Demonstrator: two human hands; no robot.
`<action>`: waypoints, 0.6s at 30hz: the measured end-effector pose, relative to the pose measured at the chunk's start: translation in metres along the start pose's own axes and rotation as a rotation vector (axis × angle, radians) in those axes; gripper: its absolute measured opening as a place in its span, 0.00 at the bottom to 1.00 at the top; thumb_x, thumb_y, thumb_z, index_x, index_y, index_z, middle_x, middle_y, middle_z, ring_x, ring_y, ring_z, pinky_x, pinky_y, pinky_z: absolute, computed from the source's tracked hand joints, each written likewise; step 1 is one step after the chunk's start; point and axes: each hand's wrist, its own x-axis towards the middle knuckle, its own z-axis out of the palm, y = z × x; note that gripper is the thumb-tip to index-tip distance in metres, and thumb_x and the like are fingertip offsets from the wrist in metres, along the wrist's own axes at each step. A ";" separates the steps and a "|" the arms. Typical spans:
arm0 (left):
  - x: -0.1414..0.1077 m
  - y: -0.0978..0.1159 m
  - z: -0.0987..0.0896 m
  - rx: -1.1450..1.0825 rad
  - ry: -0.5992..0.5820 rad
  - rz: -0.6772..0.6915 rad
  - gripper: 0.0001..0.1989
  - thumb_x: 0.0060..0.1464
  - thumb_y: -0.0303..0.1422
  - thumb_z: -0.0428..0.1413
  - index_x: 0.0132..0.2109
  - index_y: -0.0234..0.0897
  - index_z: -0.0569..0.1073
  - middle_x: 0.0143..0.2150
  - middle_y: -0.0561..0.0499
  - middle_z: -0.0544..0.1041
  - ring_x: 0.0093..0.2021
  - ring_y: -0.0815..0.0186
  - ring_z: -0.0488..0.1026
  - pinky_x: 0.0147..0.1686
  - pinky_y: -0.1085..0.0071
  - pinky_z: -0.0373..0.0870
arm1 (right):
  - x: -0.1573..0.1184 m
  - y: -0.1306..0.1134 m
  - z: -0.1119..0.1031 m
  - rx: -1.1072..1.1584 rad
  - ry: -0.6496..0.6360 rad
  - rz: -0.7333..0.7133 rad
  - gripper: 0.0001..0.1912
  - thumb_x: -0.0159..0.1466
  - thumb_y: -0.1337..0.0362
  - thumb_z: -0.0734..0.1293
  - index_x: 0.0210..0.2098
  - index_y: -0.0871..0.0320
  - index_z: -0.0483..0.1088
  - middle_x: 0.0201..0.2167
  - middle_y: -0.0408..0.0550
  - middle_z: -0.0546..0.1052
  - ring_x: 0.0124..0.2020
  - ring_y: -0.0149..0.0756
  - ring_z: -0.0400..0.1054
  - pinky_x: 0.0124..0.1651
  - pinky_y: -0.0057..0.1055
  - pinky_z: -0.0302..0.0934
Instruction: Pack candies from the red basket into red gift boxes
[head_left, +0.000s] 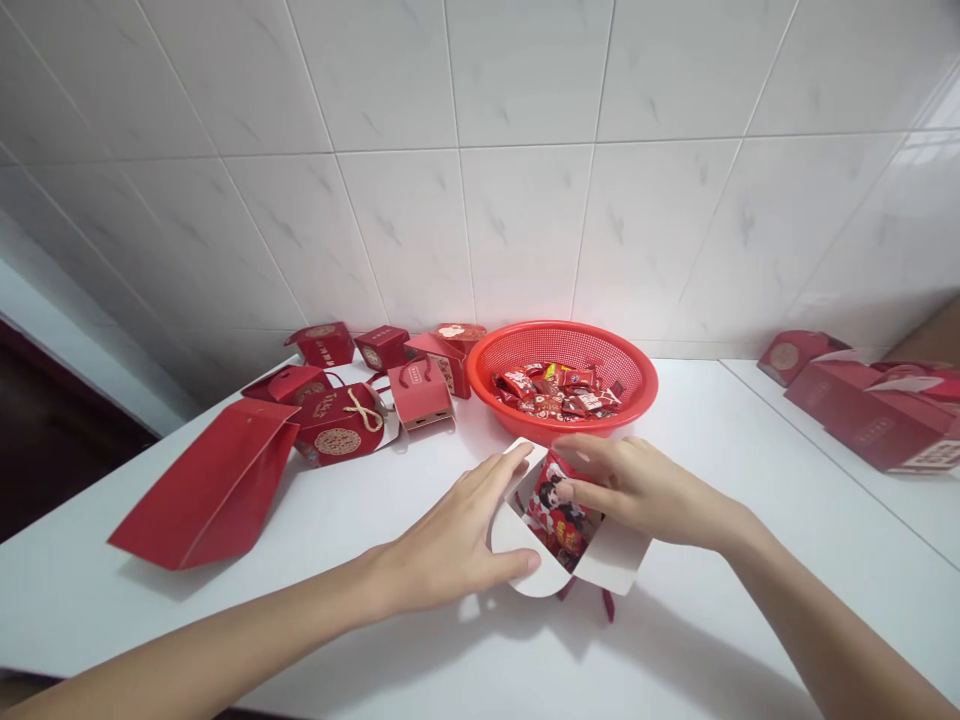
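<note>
In front of me a small gift box (616, 556) stands with its white inner flaps folded outward. A red cord hangs below its near side. My left hand (466, 528) grips the box from the left, thumb on the rounded near flap and fingers at the far flap. My right hand (654, 492) reaches over the box opening, its thumb and fingers closed on a red candy packet (553, 512) printed with a cartoon figure. That packet sits inside the opening; what lies beneath it is mostly hidden.
Behind the box, a red plastic basket (646, 400) holds many wrapped candies (559, 392). Several red gift boxes (341, 425) crowd the back left, beside a large red bag-shaped box (206, 485). More red boxes (874, 410) stand at right on the white table (360, 530), against a tiled wall.
</note>
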 end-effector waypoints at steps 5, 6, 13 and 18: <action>0.000 -0.001 -0.001 0.015 0.011 0.012 0.44 0.54 0.40 0.62 0.72 0.42 0.50 0.69 0.41 0.63 0.68 0.47 0.60 0.65 0.49 0.59 | 0.000 -0.005 0.002 -0.136 -0.001 0.103 0.11 0.69 0.57 0.61 0.44 0.52 0.72 0.27 0.45 0.76 0.26 0.36 0.67 0.29 0.29 0.56; 0.001 -0.001 -0.001 0.018 0.011 0.016 0.44 0.54 0.40 0.62 0.72 0.42 0.50 0.69 0.41 0.63 0.67 0.47 0.60 0.65 0.49 0.59 | -0.002 -0.006 0.001 -0.151 -0.009 0.105 0.10 0.69 0.58 0.61 0.43 0.52 0.73 0.27 0.45 0.76 0.25 0.36 0.67 0.30 0.29 0.55; 0.002 -0.001 -0.001 0.055 0.026 0.018 0.44 0.53 0.40 0.62 0.72 0.42 0.51 0.69 0.40 0.60 0.68 0.46 0.59 0.64 0.48 0.60 | -0.014 -0.011 0.010 -0.318 -0.173 0.065 0.15 0.68 0.65 0.61 0.25 0.56 0.71 0.21 0.43 0.68 0.20 0.30 0.59 0.26 0.30 0.46; 0.004 -0.001 -0.003 0.097 0.081 -0.003 0.48 0.48 0.40 0.65 0.71 0.41 0.52 0.70 0.39 0.55 0.70 0.43 0.52 0.66 0.44 0.57 | -0.012 -0.002 0.007 -0.259 -0.277 0.024 0.16 0.69 0.65 0.59 0.30 0.55 0.75 0.23 0.42 0.70 0.21 0.29 0.59 0.27 0.29 0.47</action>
